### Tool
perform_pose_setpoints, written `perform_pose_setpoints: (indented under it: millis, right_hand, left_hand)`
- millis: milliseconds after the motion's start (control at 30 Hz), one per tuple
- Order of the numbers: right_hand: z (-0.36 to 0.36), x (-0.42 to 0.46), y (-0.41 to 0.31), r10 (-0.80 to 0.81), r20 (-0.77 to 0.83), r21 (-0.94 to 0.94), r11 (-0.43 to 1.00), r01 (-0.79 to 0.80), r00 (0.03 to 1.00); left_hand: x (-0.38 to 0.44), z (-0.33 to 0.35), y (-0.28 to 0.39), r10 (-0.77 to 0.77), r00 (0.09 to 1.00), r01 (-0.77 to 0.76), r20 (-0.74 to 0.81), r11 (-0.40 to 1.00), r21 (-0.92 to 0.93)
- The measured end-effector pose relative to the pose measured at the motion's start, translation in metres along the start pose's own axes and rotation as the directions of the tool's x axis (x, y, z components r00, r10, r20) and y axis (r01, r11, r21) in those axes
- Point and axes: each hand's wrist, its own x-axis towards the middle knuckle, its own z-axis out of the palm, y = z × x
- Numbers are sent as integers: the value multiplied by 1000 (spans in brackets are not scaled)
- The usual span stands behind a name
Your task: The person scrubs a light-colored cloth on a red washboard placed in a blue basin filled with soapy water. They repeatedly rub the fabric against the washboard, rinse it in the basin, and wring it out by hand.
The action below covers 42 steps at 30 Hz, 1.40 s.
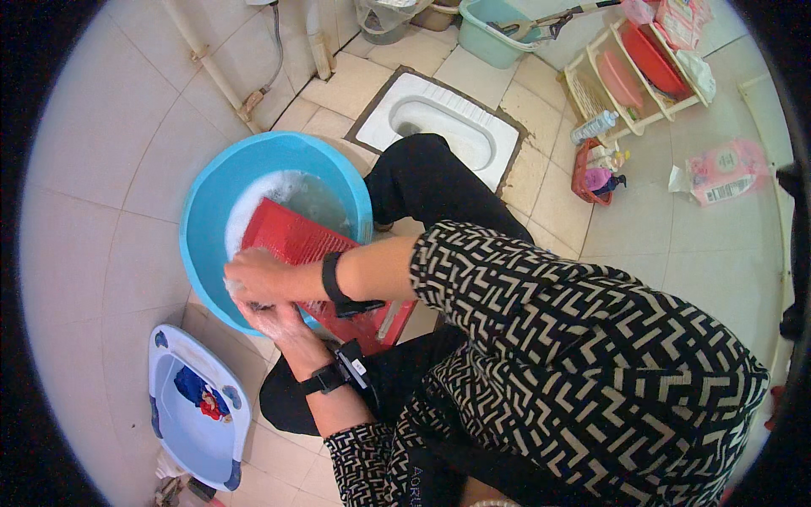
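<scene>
My right hand (258, 277) lies over my left hand (274, 320), both wet and lathered, at the near rim of a blue plastic basin (209, 253). A small dark patch shows between them; whether it is cloth or shadow I cannot tell. Beneath my hands and right forearm a red plastic washboard (285, 231) slants from the basin over its rim towards my lap. White suds (244, 206) and cloudy water (320, 199) fill part of the basin. Each wrist wears a black strap with a small device.
A pale blue baby bathtub (196, 443) holds dark blue and red cloth (199, 390). Beyond my leg is a white squat toilet (443, 123). A cream rack (602, 63), a red basket of bottles (583, 177) and a mint tub (497, 47) stand along the walls. A pipe (209, 63) runs near the basin.
</scene>
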Motion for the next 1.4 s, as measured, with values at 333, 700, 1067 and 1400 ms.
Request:
perform_pose_setpoints:
  millis: [333,700,1067,1400]
  right_hand:
    - [-23,-66,-62,-289,-202,-281,932,227,936]
    - [-5,38,15,-68,-364,-240,970,-23,929]
    - [-23,-46,-42,-176,-155,-255,958,133,972]
    - [-15,-17,-44,-190,-113,-150,974,172,975]
  left_hand:
    - [6,-16,-18,-36,998,47,-45,962,270]
    - [15,-19,-12,-202,979,199,19,942,-270]
    - [11,-8,0,-135,991,130,-11,972,-194]
    - [15,-48,-30,188,961,-271,201,767,582]
